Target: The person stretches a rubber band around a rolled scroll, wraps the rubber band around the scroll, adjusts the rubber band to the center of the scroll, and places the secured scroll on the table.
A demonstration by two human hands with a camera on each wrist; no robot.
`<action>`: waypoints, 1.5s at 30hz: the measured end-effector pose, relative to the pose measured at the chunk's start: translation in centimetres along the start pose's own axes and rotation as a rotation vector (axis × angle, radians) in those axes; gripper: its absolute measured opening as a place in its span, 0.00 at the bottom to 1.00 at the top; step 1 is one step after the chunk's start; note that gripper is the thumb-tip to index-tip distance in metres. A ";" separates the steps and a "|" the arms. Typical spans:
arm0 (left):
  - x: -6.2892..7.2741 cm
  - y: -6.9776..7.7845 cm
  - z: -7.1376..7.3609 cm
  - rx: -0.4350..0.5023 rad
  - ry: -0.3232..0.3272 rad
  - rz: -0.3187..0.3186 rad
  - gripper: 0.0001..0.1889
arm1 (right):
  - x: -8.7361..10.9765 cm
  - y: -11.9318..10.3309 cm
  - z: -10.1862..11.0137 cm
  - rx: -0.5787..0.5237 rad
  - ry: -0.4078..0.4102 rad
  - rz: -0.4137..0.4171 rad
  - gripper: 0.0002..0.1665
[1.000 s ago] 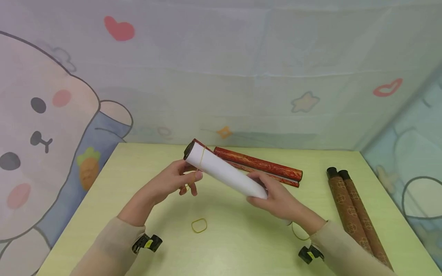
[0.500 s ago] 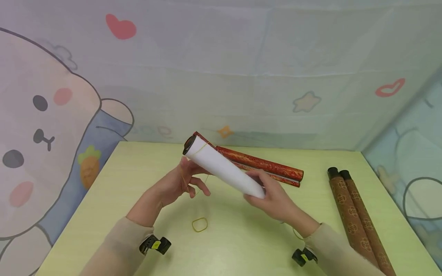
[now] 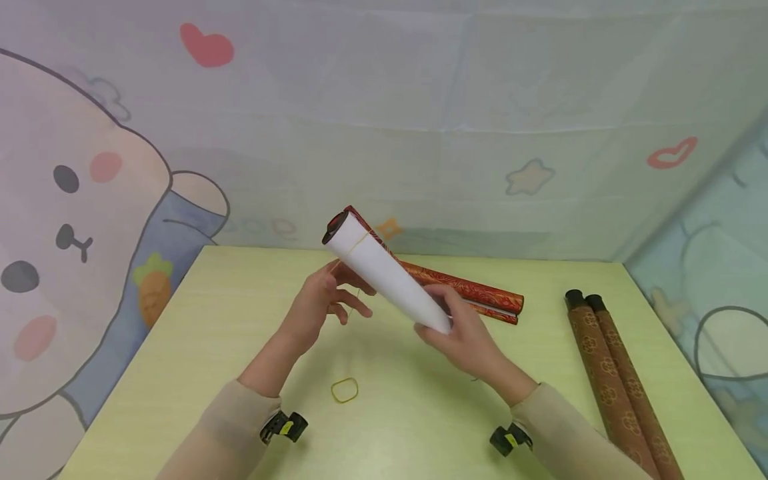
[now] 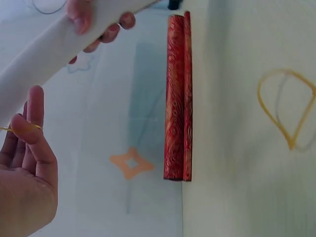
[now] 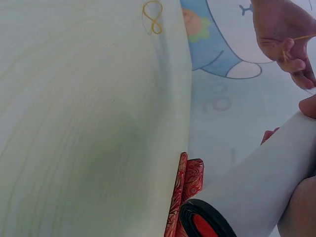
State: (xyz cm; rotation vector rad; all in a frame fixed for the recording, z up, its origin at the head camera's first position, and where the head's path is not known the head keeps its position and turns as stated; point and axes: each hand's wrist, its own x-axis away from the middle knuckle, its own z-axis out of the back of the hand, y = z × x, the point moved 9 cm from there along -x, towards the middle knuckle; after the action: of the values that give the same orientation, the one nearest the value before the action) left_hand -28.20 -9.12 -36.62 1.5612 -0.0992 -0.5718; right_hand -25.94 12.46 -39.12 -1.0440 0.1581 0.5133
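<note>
A white rolled scroll [image 3: 390, 277] with a red patterned edge is held up tilted, its dark-rimmed end toward the upper left. Near its lower end my right hand [image 3: 465, 337] grips it, thumb on the near side. A thin yellow rubber band [image 3: 359, 245] crosses the roll near the upper end and runs down to my left hand [image 3: 312, 303]. In the left wrist view the band passes over the bent left thumb [image 4: 28, 129], with the other fingers extended under the roll. Part of the left fingers is hidden behind the scroll in the head view.
Another yellow rubber band [image 3: 333, 393] lies on the table [image 3: 240, 300] in front. Behind the held scroll lies a red patterned scroll [image 3: 480, 288], near the back edge. Brown patterned scrolls [image 3: 606, 373] with black ends lie at the right. A printed cloth [image 3: 420, 133] hangs behind.
The scroll's upper end has risen and the roll tilts more steeply. My left hand has moved up and right, under that end, with the rubber band. The right hand shifted slightly left.
</note>
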 end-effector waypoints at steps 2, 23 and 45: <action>0.1 0.2 -0.1 -0.089 -0.018 -0.012 0.54 | -0.1 0.2 0.1 -0.004 0.009 -0.016 0.35; 0.1 -0.3 -1.8 0.584 -0.229 0.297 0.58 | -0.8 0.6 -0.1 -0.049 0.093 -0.046 0.37; -0.1 1.6 -1.1 1.286 -0.212 0.165 0.50 | -0.6 0.1 2.1 0.184 0.244 0.096 0.37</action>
State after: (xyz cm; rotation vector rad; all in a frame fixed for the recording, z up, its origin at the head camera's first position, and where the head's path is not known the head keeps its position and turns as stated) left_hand -27.37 -8.28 -35.10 2.6760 -0.8875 -0.5560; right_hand -26.73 14.13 -37.98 -0.9190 0.4654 0.4472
